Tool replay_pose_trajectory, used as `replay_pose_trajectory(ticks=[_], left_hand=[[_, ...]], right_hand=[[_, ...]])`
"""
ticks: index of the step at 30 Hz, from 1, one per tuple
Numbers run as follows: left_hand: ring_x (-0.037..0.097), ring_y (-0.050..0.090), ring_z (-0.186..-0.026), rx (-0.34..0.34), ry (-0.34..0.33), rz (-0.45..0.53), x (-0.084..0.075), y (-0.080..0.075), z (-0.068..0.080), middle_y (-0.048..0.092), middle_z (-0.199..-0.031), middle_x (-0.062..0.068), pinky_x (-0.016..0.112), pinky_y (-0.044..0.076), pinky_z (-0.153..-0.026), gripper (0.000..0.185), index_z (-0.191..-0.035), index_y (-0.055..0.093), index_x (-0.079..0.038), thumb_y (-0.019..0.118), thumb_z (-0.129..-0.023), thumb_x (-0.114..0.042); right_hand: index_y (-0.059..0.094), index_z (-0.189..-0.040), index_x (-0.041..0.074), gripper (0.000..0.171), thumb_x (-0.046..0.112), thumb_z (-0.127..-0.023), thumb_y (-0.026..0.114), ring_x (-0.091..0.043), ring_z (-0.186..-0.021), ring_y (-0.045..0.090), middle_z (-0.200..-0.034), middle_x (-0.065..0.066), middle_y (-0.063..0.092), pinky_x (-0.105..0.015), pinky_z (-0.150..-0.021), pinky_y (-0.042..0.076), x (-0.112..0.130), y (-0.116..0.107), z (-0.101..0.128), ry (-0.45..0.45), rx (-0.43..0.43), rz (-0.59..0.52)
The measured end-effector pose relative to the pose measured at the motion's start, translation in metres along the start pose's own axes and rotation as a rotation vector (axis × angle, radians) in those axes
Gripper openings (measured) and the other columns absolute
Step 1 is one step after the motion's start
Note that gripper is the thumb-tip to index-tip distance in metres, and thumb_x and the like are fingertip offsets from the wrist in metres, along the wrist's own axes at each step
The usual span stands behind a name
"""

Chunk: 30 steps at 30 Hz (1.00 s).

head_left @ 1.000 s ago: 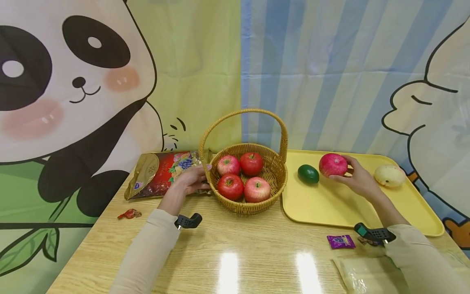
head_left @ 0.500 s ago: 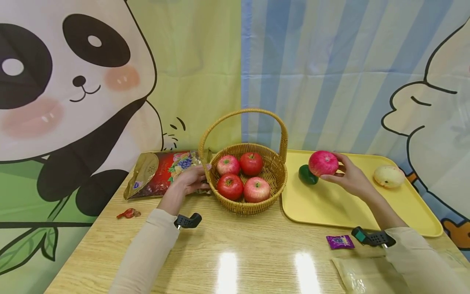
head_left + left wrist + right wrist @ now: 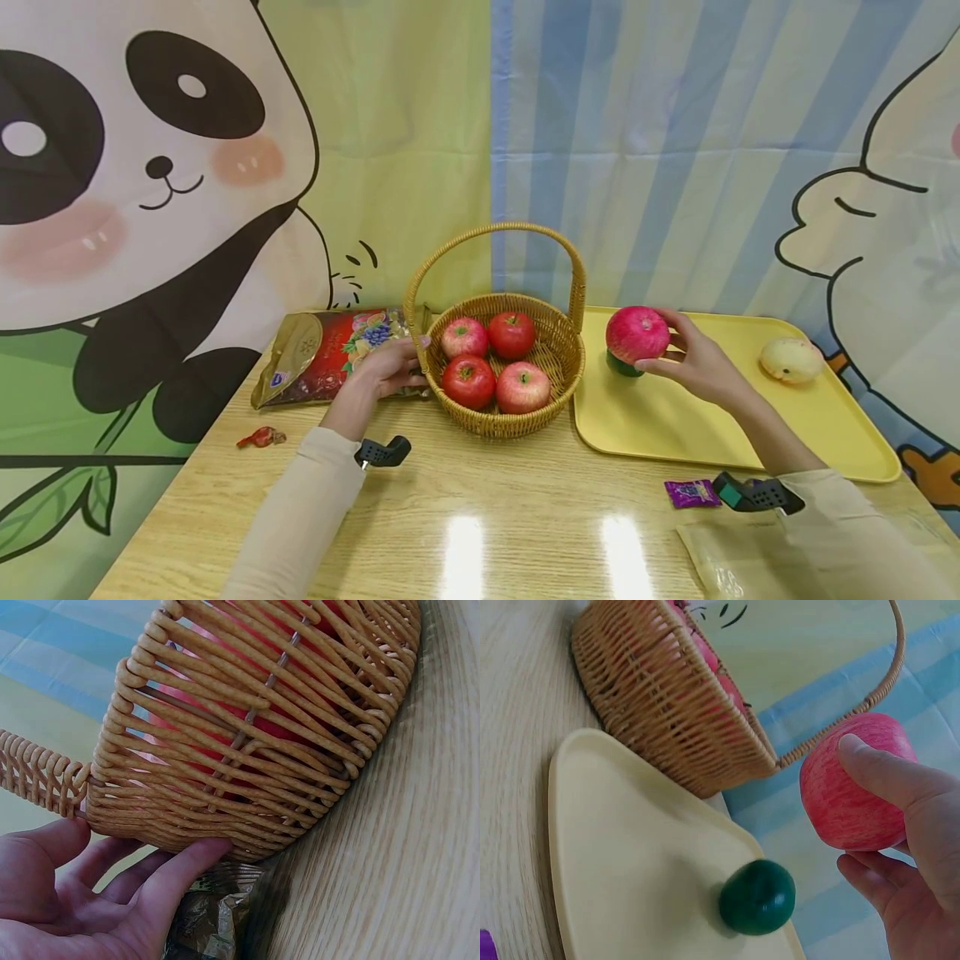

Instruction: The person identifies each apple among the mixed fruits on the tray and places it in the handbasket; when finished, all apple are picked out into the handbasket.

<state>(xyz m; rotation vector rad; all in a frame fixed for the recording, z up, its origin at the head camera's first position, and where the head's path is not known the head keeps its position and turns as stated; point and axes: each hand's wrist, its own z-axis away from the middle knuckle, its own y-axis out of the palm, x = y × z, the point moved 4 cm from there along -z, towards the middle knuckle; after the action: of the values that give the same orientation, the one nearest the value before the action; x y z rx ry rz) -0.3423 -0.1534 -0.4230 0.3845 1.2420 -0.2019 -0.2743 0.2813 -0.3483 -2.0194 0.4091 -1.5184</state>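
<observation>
My right hand [image 3: 690, 358] grips a red apple [image 3: 637, 333] in the air above the left part of the yellow tray [image 3: 675, 417]; in the right wrist view the apple [image 3: 855, 791] sits between my thumb and fingers. Under it on the tray lies a dark green fruit [image 3: 622, 365], also seen as a green fruit [image 3: 757, 897]. My left hand [image 3: 386, 367] rests with straight fingers against the left wall of the wicker basket [image 3: 558, 354]; its fingers [image 3: 172, 874] touch the woven side [image 3: 247, 742]. Several red apples [image 3: 468, 382] lie in the basket.
A pale yellow pear [image 3: 792, 359] lies at the tray's far right. A red and gold snack bag [image 3: 322, 350] lies behind my left hand. A red wrapped candy [image 3: 259, 437], a purple candy [image 3: 692, 493] and a clear packet [image 3: 731, 554] lie on the wooden table [image 3: 480, 508].
My right hand has carried the red apple leftward over the tray, from near its middle to above the green fruit, closer to the basket. The left hand has stayed on the basket.
</observation>
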Motion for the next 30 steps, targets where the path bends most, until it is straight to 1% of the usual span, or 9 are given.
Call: replay_pose_trajectory(ticks=[2, 4, 5, 7, 10, 13, 18, 25, 30], left_hand=[[0.037, 0.028, -0.144, 0.004, 0.004, -0.006, 0.000, 0.000, 0.000, 0.027, -0.156, 0.024, 0.054, 0.038, -0.109, 0.052, -0.152, 0.027, -0.001, 0.038, -0.106, -0.024], [0.036, 0.028, -0.145, 0.007, 0.006, -0.008, 0.000, 0.000, 0.001, 0.027, -0.156, 0.024, 0.054, 0.038, -0.109, 0.052, -0.152, 0.027, -0.001, 0.038, -0.106, -0.024], [0.036, 0.028, -0.145, 0.008, 0.006, -0.007, 0.000, 0.001, 0.001, 0.027, -0.156, 0.024, 0.054, 0.038, -0.110, 0.052, -0.152, 0.027, -0.001, 0.038, -0.106, -0.024], [0.036, 0.028, -0.145, 0.007, 0.006, -0.002, -0.001, 0.001, 0.002, 0.027, -0.156, 0.023, 0.055, 0.036, -0.110, 0.052, -0.152, 0.028, -0.002, 0.038, -0.106, -0.024], [0.035, 0.028, -0.145, 0.002, 0.006, 0.005, -0.001, 0.000, 0.002, 0.028, -0.156, 0.023, 0.056, 0.035, -0.111, 0.052, -0.152, 0.028, -0.002, 0.039, -0.106, -0.025], [0.036, 0.028, -0.145, 0.000, 0.009, 0.006, 0.000, 0.000, 0.002, 0.028, -0.156, 0.023, 0.056, 0.035, -0.111, 0.052, -0.151, 0.029, -0.001, 0.039, -0.106, -0.025], [0.035, 0.028, -0.145, 0.009, 0.010, 0.001, 0.000, 0.000, 0.001, 0.029, -0.156, 0.022, 0.055, 0.038, -0.109, 0.052, -0.151, 0.030, -0.001, 0.040, -0.106, -0.025], [0.034, 0.029, -0.145, 0.006, -0.001, 0.004, 0.000, 0.000, 0.001, 0.030, -0.156, 0.020, 0.053, 0.040, -0.108, 0.051, -0.151, 0.031, -0.004, 0.042, -0.105, -0.025], [0.035, 0.030, -0.144, 0.005, -0.003, 0.005, 0.000, 0.000, 0.001, 0.030, -0.156, 0.020, 0.053, 0.041, -0.107, 0.051, -0.151, 0.031, -0.003, 0.042, -0.105, -0.025]], right_hand=[[0.025, -0.149, 0.001, 0.084, 0.016, -0.084, 0.076, -0.043, -0.128, 0.047, -0.148, -0.023, 0.036, -0.004, -0.084, 0.047, 0.005, 0.004, -0.001, -0.017, 0.000, -0.002], [0.026, -0.149, 0.001, 0.085, 0.016, -0.083, 0.077, -0.043, -0.128, 0.048, -0.147, -0.022, 0.037, -0.008, -0.087, 0.048, 0.010, 0.007, -0.002, -0.025, 0.006, 0.003], [0.026, -0.149, 0.002, 0.085, 0.016, -0.083, 0.078, -0.042, -0.128, 0.048, -0.148, -0.022, 0.037, -0.011, -0.088, 0.050, 0.013, 0.009, -0.003, -0.028, 0.008, 0.007], [0.027, -0.149, 0.002, 0.085, 0.017, -0.083, 0.078, -0.042, -0.128, 0.048, -0.148, -0.021, 0.037, -0.023, -0.093, 0.053, 0.017, 0.013, -0.005, -0.034, 0.016, 0.018], [0.027, -0.149, 0.002, 0.086, 0.019, -0.082, 0.078, -0.043, -0.129, 0.048, -0.149, -0.022, 0.037, -0.041, -0.095, 0.052, 0.022, 0.020, -0.008, -0.045, 0.030, 0.042], [0.028, -0.150, 0.004, 0.087, 0.021, -0.082, 0.079, -0.043, -0.127, 0.051, -0.148, -0.021, 0.038, -0.048, -0.093, 0.052, 0.025, 0.027, -0.011, -0.056, 0.046, 0.050], [0.029, -0.150, 0.007, 0.089, 0.023, -0.079, 0.081, -0.040, -0.123, 0.055, -0.145, -0.019, 0.044, -0.051, -0.092, 0.052, 0.030, 0.040, -0.017, -0.090, 0.063, 0.041], [0.031, -0.149, 0.007, 0.090, 0.021, -0.077, 0.083, -0.038, -0.119, 0.057, -0.143, -0.018, 0.046, -0.054, -0.091, 0.052, 0.038, 0.054, -0.023, -0.140, 0.041, 0.095], [0.032, -0.149, 0.004, 0.090, 0.018, -0.076, 0.084, -0.038, -0.119, 0.057, -0.144, -0.019, 0.044, -0.050, -0.092, 0.053, 0.045, 0.065, -0.027, -0.182, 0.045, 0.111]])
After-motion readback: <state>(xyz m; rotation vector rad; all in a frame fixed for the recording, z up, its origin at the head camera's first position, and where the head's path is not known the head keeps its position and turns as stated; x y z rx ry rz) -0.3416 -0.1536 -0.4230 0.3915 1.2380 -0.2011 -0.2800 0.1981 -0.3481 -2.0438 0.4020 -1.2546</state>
